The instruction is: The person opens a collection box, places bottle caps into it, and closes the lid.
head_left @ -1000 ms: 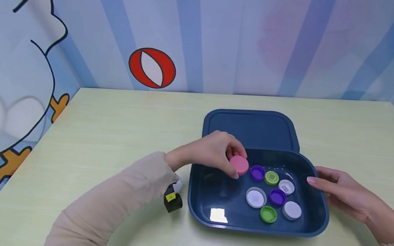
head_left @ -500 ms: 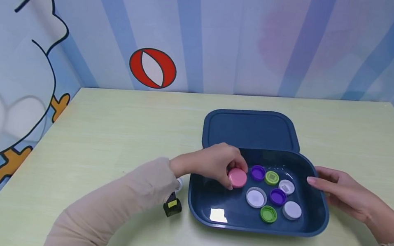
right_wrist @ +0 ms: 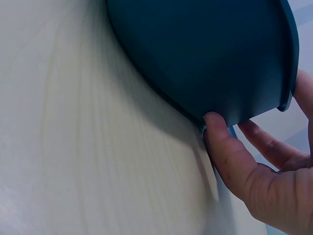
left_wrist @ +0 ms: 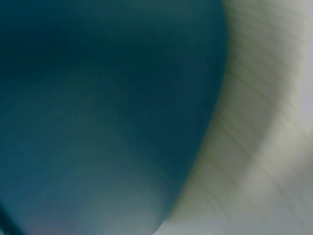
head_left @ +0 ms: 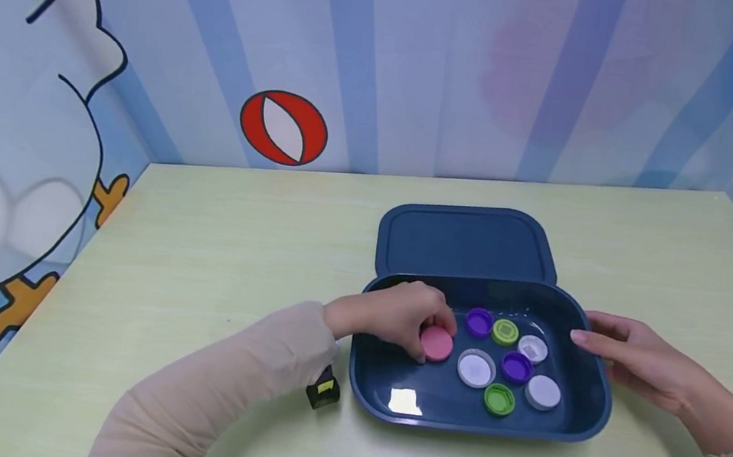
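My left hand [head_left: 405,315] pinches a pink bottle cap [head_left: 437,344] between thumb and fingers, low inside the left half of a dark blue plastic box [head_left: 379,394]. At the box's right end, my right hand [head_left: 650,368] holds the wall, thumb over the rim and fingers outside. The right wrist view shows its thumb [right_wrist: 227,147] against the box wall. To the right of the pink cap lie a purple cap [head_left: 479,322], a light green cap [head_left: 505,332], a green cap [head_left: 499,400] and several others. The left wrist view shows box wall [left_wrist: 107,122] but no hand.
A dark blue lid [head_left: 469,243] lies behind the box, against its back edge. Both stand on a pale wooden table [head_left: 232,242]. A striped, printed backdrop [head_left: 417,57] rises behind the table. A black wrist camera [head_left: 323,388] hangs close to the box's left side.
My left hand has moved down and toward me with the pink cap, deeper into the box. My right hand keeps its hold on the box's right end.
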Available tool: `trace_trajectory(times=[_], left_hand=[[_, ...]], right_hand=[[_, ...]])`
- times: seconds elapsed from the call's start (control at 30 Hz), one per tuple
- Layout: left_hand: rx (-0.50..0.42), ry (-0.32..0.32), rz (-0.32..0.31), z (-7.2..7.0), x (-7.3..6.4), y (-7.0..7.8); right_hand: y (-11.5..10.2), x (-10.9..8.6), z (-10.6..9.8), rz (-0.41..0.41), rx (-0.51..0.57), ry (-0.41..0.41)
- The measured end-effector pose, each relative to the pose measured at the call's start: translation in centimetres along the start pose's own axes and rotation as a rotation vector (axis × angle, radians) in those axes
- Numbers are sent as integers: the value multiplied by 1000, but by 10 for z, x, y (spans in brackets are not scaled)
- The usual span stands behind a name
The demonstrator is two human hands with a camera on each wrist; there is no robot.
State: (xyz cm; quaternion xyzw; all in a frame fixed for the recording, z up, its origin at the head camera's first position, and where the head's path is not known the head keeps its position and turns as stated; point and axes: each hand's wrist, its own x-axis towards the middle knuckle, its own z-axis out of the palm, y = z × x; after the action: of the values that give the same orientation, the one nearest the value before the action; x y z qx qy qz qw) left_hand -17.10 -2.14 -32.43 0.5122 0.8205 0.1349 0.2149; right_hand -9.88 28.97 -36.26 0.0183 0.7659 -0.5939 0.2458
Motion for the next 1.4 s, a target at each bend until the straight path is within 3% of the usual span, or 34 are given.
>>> trace_trajectory(times=[0.27,0.77,1.0,1.2,1.4], left_hand=[[8,8,-4,5,2,-2],[13,96,28,1,0,1],[-81,140,38,-11,-9,-2],[-136,100,105,-23,-19,0],[-276,129,124,-33,-35,-2]], right_hand=[[1,0,1,2,-9,-5],[2,0,1,13,4,-14],[1,-1,-2,1,21,-9],[-1,1,-2,25,-7,-8],[-2,1,-1,35,-7,-11]])
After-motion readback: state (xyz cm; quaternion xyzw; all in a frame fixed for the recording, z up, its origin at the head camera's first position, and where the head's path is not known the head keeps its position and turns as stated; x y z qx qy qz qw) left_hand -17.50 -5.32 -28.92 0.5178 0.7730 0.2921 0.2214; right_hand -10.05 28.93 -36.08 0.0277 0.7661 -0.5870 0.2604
